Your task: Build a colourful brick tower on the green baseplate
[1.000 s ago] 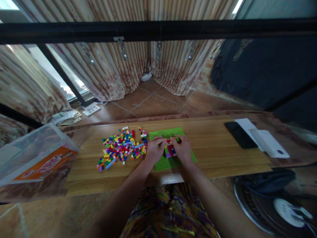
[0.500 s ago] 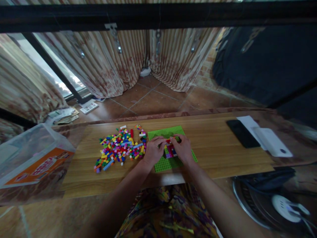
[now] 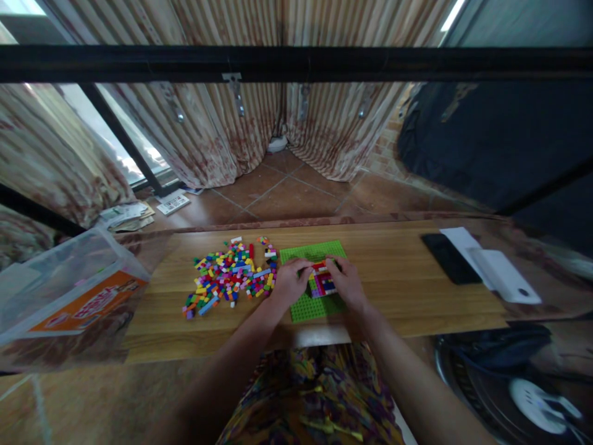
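A green studded baseplate (image 3: pixel 310 311) lies on the wooden table in front of me. On it sits a small build of toy bricks (image 3: pixel 322 284) in purple, pink, white, dark blue and red. My left hand (image 3: pixel 291 281) is closed at the left side of the build, thumb and fingers drawn together near the red bricks. From the right, my right hand (image 3: pixel 347 283) has its bent fingers closed against the build's far right corner. The fingertips hide part of the top row. Just left of the plate spreads a pile of loose toy bricks (image 3: pixel 231 272).
A clear plastic box (image 3: pixel 69 281) with an orange label stands at the table's left end. To the right lie a black flat object (image 3: pixel 449 258), white paper (image 3: pixel 458 238) and a white flat box (image 3: pixel 509 277). A black bar (image 3: pixel 296 64) crosses beyond the table.
My view has tilted up slightly, so the scene sits lower. The right hand has shifted a little off the build, baring more of its bricks. The left hand stays at the left side.
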### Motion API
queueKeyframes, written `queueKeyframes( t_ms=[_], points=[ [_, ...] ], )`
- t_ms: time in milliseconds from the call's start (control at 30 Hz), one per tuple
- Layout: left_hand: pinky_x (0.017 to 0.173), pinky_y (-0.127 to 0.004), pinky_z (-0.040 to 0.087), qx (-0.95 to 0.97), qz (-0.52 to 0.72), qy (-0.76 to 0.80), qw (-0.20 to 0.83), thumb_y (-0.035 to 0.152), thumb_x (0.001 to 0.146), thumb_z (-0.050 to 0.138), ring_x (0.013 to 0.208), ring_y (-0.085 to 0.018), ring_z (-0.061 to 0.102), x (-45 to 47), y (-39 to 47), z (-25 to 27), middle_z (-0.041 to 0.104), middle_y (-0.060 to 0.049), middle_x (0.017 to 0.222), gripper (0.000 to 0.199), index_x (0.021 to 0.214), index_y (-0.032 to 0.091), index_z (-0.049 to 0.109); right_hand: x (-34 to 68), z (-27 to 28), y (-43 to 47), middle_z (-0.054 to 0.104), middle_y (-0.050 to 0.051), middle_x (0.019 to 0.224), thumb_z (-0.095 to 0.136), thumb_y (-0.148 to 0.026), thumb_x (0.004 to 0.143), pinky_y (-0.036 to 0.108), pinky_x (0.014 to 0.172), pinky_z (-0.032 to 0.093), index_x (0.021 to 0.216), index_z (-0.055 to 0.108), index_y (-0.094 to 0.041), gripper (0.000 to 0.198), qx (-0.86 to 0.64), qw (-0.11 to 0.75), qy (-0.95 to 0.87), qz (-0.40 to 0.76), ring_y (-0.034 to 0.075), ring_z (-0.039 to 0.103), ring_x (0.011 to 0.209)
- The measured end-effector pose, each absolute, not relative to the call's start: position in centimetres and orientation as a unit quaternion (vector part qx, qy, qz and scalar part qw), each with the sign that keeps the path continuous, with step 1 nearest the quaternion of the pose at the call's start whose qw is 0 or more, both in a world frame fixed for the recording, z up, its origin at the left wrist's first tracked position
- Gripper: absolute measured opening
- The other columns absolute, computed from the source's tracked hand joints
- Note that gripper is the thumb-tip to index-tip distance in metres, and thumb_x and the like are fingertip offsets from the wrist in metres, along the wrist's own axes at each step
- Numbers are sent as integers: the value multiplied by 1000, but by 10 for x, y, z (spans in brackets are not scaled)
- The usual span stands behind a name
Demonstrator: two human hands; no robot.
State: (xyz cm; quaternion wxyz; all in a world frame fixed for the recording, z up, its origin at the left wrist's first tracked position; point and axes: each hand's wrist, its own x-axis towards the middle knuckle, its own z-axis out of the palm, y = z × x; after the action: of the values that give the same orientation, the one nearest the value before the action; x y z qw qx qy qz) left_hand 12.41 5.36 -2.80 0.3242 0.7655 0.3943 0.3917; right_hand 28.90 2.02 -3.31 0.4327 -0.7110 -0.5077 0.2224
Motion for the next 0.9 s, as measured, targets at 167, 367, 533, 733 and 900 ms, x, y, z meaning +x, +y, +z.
queueKeyframes(
  t_ms=[167, 367, 533, 733, 900],
  points=[
    [82, -30, 55, 757, 400, 399, 327, 19, 89, 57, 85, -17, 68, 125, 53, -29, 74, -5, 90, 15, 89, 19, 72, 286, -35, 20, 72, 11, 103, 50, -51, 82, 47, 98, 42, 99, 71, -19, 41, -720, 430, -507, 197, 26, 62, 101],
    [83, -31, 54, 757, 398, 401, 328, 19, 89, 57, 85, -17, 68, 126, 52, -28, 74, -4, 89, 15, 89, 20, 72, 288, -36, 23, 73, 9, 98, 54, -51, 80, 44, 90, 46, 98, 71, -18, 41, -718, 432, -501, 217, 24, 64, 90],
    [85, -30, 54, 764, 392, 401, 320, 19, 89, 57, 86, -17, 68, 126, 52, -28, 74, -4, 90, 15, 89, 20, 72, 288, -35, 21, 72, 9, 101, 54, -52, 81, 42, 91, 46, 99, 71, -19, 41, -715, 433, -509, 206, 23, 64, 93],
    [88, -32, 54, 786, 359, 404, 301, 18, 90, 54, 93, -18, 68, 122, 48, -20, 73, -5, 98, 19, 98, 20, 71, 291, -32, 21, 73, 9, 95, 55, -55, 79, 39, 86, 48, 98, 72, -15, 47, -699, 439, -515, 231, 23, 65, 88],
    [93, -34, 53, 766, 374, 457, 257, 13, 89, 51, 102, -19, 66, 96, 36, -12, 70, -8, 112, 30, 116, 19, 64, 299, -34, 18, 74, 7, 87, 45, -65, 84, 36, 74, 51, 99, 74, -15, 59, -681, 487, -434, 332, 24, 67, 80]
  ],
)
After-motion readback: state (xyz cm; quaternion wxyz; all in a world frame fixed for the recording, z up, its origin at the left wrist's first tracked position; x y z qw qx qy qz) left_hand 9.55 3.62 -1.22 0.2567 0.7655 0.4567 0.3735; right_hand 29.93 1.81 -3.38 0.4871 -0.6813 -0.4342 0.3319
